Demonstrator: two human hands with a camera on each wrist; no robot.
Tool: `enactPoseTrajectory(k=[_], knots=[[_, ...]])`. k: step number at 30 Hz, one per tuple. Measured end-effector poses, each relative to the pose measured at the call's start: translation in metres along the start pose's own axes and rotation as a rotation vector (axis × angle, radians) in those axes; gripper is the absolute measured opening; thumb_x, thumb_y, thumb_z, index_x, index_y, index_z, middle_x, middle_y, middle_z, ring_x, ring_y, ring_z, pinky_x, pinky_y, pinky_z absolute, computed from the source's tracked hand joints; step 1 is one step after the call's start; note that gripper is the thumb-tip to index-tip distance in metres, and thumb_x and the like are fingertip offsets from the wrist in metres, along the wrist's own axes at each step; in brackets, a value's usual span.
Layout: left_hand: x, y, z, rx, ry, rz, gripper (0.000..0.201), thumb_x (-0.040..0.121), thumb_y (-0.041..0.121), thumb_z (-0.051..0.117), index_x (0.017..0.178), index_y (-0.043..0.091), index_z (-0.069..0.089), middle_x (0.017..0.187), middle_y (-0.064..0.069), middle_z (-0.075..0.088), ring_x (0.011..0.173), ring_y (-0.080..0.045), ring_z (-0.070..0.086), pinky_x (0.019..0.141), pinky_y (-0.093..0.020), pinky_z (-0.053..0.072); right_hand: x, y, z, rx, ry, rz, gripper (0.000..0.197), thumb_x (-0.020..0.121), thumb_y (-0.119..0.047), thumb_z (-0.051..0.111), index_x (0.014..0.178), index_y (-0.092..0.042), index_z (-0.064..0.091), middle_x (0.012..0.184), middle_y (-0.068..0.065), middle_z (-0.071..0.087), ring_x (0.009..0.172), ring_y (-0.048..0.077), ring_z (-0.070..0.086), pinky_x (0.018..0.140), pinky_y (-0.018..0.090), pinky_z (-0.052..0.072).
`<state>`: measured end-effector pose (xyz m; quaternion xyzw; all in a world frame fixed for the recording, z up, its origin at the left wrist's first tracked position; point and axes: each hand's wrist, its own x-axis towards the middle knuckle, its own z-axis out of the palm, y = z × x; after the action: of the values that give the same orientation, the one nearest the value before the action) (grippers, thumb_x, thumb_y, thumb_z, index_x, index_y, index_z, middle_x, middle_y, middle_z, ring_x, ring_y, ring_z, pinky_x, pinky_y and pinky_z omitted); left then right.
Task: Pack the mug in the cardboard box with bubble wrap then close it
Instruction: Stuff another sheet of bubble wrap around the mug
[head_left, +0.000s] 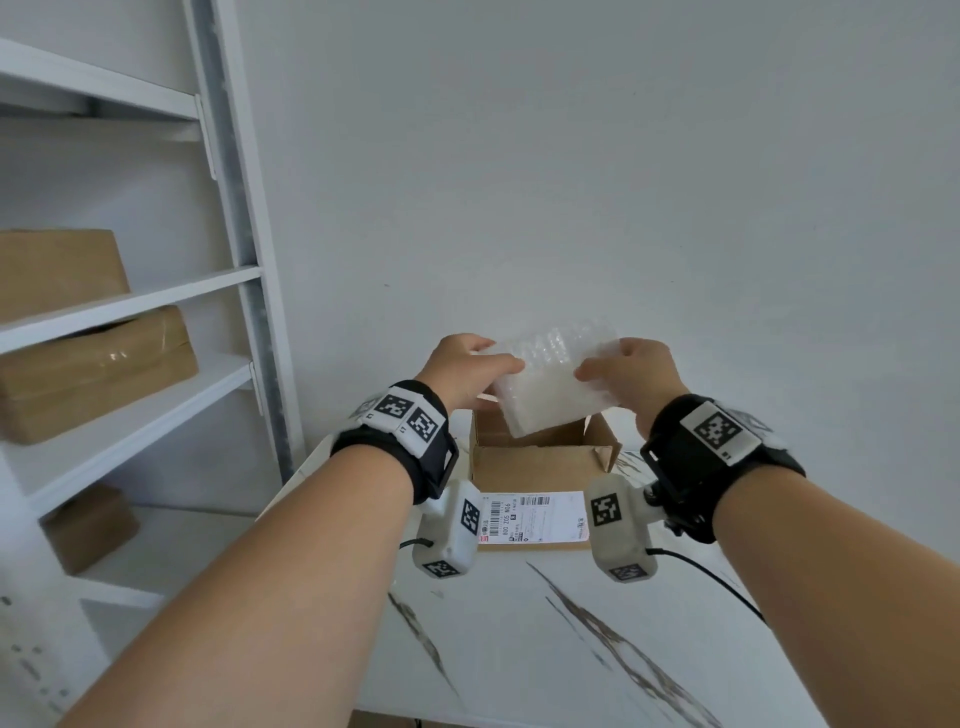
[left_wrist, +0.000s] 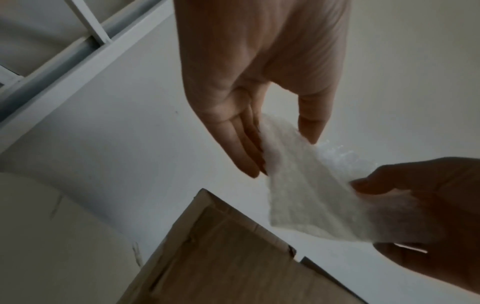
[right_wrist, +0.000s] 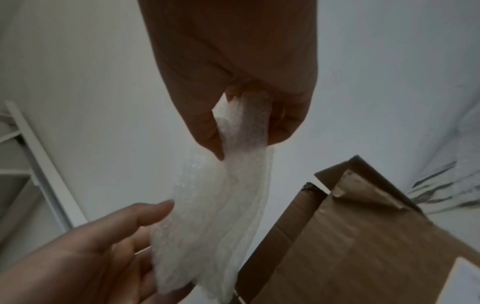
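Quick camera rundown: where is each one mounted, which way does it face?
Head: on the head, facing forward and down; both forearms, left hand, right hand, bubble wrap, cardboard box.
Left wrist: along the left hand toward the wrap; right hand shows too.
Right wrist: along the right hand; left hand enters below.
All three views share the wrap and box.
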<state>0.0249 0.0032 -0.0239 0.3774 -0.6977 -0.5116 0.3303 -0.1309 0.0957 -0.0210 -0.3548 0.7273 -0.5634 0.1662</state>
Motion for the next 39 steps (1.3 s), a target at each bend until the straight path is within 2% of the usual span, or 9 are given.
enactPoseTrajectory(k=[4,8,12,14,18,22,27,33,39], knots=[[0.001,-0.01,0.0,-0.028,-0.046,-0.027,0.026,0.084,0.011,0.068,0.106,-0.002,0.061,0.111,-0.017,0.066,0.098,-0.027,0.068,0.083,-0.039,0.059,-0.002,0.005,0.007,-0.185,0.017,-0.116,0.015,0.075,-0.008,0.071,0.086,-0.007,0.061,0.085,0.005,0.06,0.084,0.025,0.059,0.075,0.036,0.052],[0.002,-0.008,0.004,0.008,0.004,0.005,0.017,0.079,0.009,0.07,0.087,0.006,0.054,0.095,-0.015,0.063,0.095,-0.029,0.07,0.08,-0.041,0.061,-0.01,0.007,0.021,-0.477,0.091,-0.376,0.028,0.076,-0.009,0.061,0.067,-0.02,0.037,0.066,-0.003,0.044,0.062,0.02,0.044,0.051,0.026,0.033],[0.004,-0.001,0.006,-0.07,0.034,-0.007,0.019,0.077,0.006,0.071,0.073,0.006,0.053,0.086,-0.014,0.064,0.085,-0.027,0.07,0.078,-0.039,0.061,-0.015,0.008,0.021,-0.578,0.024,-0.585,0.013,0.083,-0.016,0.059,0.096,-0.015,0.056,0.087,-0.001,0.054,0.078,0.02,0.05,0.062,0.025,0.035],[0.003,0.002,0.008,-0.135,0.034,-0.011,0.021,0.078,0.004,0.072,0.071,0.007,0.051,0.079,-0.014,0.062,0.072,-0.024,0.069,0.07,-0.033,0.062,-0.019,0.008,0.023,-0.517,-0.059,-0.589,0.016,0.086,-0.027,0.059,0.089,-0.011,0.058,0.081,0.0,0.055,0.075,0.019,0.05,0.063,0.025,0.036],[0.002,0.004,0.01,-0.228,0.016,-0.035,0.018,0.082,0.012,0.071,0.085,0.001,0.057,0.089,-0.017,0.066,0.07,-0.023,0.071,0.063,-0.024,0.061,-0.023,0.009,0.028,-0.427,-0.109,-0.497,0.046,0.08,-0.05,0.067,0.065,-0.015,0.04,0.059,-0.005,0.042,0.053,0.012,0.037,0.051,0.023,0.027],[0.003,-0.001,0.002,-0.307,-0.119,-0.095,0.038,0.094,0.038,0.055,0.104,0.003,0.066,0.102,-0.017,0.074,0.095,-0.028,0.072,0.086,-0.034,0.057,-0.012,0.016,0.023,-0.457,-0.024,-0.442,0.022,0.08,-0.02,0.064,0.067,-0.01,0.05,0.06,-0.002,0.047,0.06,0.02,0.048,0.049,0.023,0.034],[0.008,-0.033,-0.003,0.585,-0.078,0.055,0.021,0.085,0.019,0.063,0.104,0.02,0.073,0.119,-0.001,0.067,0.111,-0.019,0.06,0.093,-0.026,0.046,-0.004,0.026,0.024,-0.443,0.026,-0.295,0.022,0.073,-0.011,0.059,0.057,-0.012,0.044,0.057,0.002,0.045,0.056,0.022,0.046,0.048,0.024,0.034],[0.005,-0.058,-0.001,0.453,-0.252,-0.183,0.069,0.084,-0.009,0.055,0.145,0.017,0.038,0.104,-0.011,0.062,0.067,-0.02,0.066,0.068,-0.03,0.06,-0.007,0.038,0.033,-0.582,-0.045,-0.179,0.024,0.072,-0.009,0.06,0.058,-0.012,0.041,0.057,0.001,0.042,0.053,0.018,0.041,0.048,0.022,0.033],[-0.011,-0.062,0.0,0.313,-0.336,-0.165,0.089,0.079,-0.011,0.061,0.15,0.028,0.025,0.131,-0.018,0.05,0.067,-0.022,0.065,0.061,-0.028,0.061,-0.017,0.052,0.029,-0.615,0.006,-0.08,0.028,0.072,-0.019,0.066,0.061,-0.013,0.042,0.062,0.0,0.046,0.055,0.015,0.044,0.047,0.023,0.031]])
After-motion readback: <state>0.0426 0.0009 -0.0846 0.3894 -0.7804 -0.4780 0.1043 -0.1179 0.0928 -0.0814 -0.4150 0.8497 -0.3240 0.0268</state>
